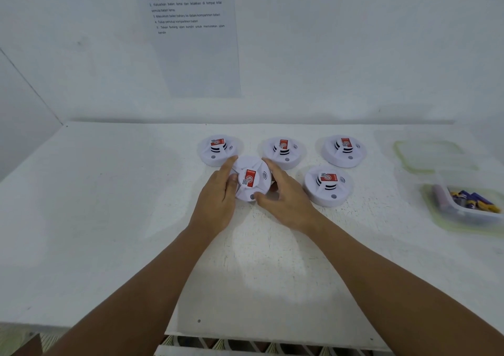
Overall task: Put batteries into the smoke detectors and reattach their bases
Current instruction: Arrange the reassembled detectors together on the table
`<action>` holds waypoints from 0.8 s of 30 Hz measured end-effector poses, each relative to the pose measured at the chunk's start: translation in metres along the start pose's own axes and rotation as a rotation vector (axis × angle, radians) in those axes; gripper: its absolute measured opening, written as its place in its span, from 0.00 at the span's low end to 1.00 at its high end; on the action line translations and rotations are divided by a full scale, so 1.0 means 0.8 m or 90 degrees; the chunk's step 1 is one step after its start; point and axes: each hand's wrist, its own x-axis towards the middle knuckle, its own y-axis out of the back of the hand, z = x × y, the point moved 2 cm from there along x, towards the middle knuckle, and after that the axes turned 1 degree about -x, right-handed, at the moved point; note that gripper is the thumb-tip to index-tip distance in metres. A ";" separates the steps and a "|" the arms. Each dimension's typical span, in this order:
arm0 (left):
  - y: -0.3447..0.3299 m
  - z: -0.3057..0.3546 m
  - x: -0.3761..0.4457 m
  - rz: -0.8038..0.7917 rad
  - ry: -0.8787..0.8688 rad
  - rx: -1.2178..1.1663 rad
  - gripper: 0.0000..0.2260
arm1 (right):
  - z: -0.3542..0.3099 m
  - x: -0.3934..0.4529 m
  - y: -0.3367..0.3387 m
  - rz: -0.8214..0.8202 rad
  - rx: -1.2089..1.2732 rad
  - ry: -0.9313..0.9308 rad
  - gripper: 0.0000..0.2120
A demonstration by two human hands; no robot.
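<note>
Several round white smoke detectors with red labels lie on the white table (109, 219). The nearest smoke detector (252, 179) sits between both hands, tilted a little toward me. My left hand (218, 200) grips its left rim, and my right hand (286, 200) grips its right and front rim. Three more stand in a row behind it: a left detector (218, 149), a middle detector (283, 151) and a right detector (344, 149). A further detector (327, 185) rests just right of my right hand. A clear tub of batteries (469, 202) is at the far right.
A clear plastic lid (428, 155) lies behind the battery tub. A printed instruction sheet (191, 28) hangs on the white wall at the back. The table's front edge is near the bottom of the view, with patterned floor below it.
</note>
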 end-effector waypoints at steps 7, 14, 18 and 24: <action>-0.001 -0.003 0.002 0.003 0.004 -0.006 0.21 | 0.001 0.001 -0.002 -0.005 0.006 -0.006 0.34; -0.001 -0.004 0.000 0.002 0.002 0.001 0.21 | 0.002 0.000 -0.002 -0.006 0.005 -0.009 0.34; -0.001 -0.005 0.000 0.006 0.000 0.013 0.21 | 0.004 0.000 -0.003 -0.007 0.005 -0.019 0.35; -0.001 -0.004 0.000 0.007 0.000 0.019 0.21 | 0.005 0.000 -0.003 -0.011 0.010 -0.025 0.33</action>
